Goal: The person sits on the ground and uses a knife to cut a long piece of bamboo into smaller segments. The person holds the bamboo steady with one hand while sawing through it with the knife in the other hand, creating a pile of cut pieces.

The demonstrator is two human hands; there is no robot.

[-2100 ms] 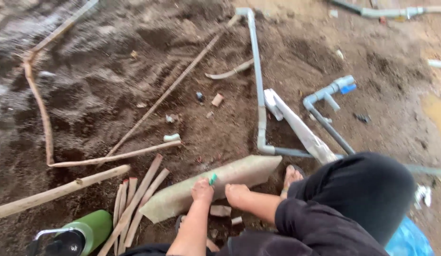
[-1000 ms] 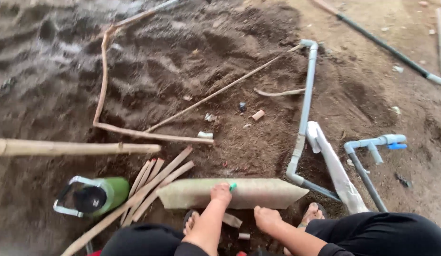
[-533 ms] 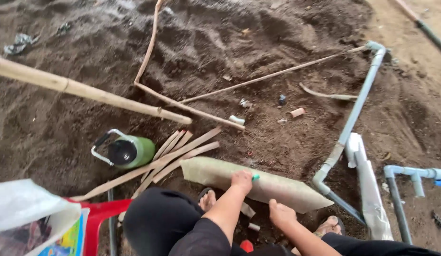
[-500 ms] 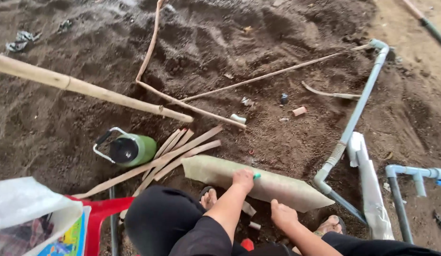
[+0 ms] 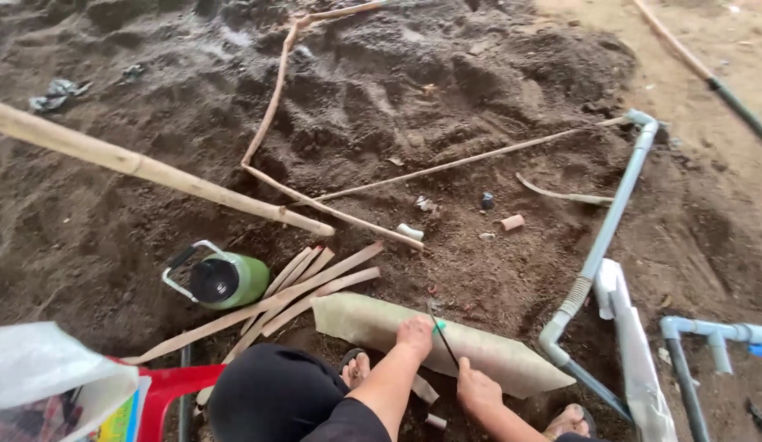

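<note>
1. down at the bottom of the head view, the left hand (image 5: 416, 334) is seen pressed flat on top of a long pale half-pipe piece (image 5: 495, 358) that lies across the dark soil (image 5: 111, 237), just in front of the person's feet.
2. a thin dark stick (image 5: 441, 336) is seen slanting from beside the left hand's fingers down to the right hand (image 5: 477, 387), which is curled loosely against the near edge of the pale piece; whether the stick is actually clamped by either hand cannot be told.
3. a small green bit (image 5: 438, 326) is visible right by the left hand's fingers.
4. to the left of the pale piece, a fan of split bamboo strips (image 5: 307, 282) is laid on the ground, with a green jug (image 5: 225, 280) just beside them.
5. to the right, a grey pipe (image 5: 614, 221) is run up from an elbow near the pale piece's end.
6. a thick bamboo pole (image 5: 152, 170) is laid across the soil further back.
</note>
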